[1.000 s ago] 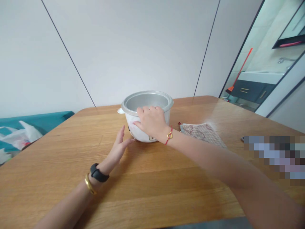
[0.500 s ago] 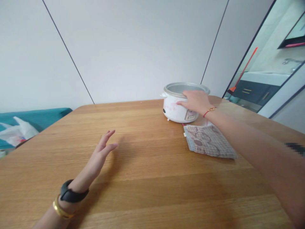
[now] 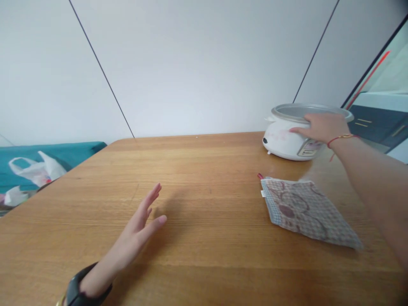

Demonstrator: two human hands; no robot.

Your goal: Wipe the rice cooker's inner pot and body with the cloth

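Right grip point(image 3: 320, 127) closed on white rice cooker point(image 3: 280, 142), palm over rim, fingers down outer wall. Cooker sits near far right corner of wooden table point(image 3: 204, 165), silver inner pot point(image 3: 302, 111) in it. Left grip point(image 3: 137, 225) wide open, fingers spread, out toward near edge, well apart from cooker. Checked cloth point(image 3: 306, 212) lying on right side, just in front of cooker. Teal sofa point(image 3: 73, 151) past table's left edge, white plastic bag point(image 3: 41, 170) on it.
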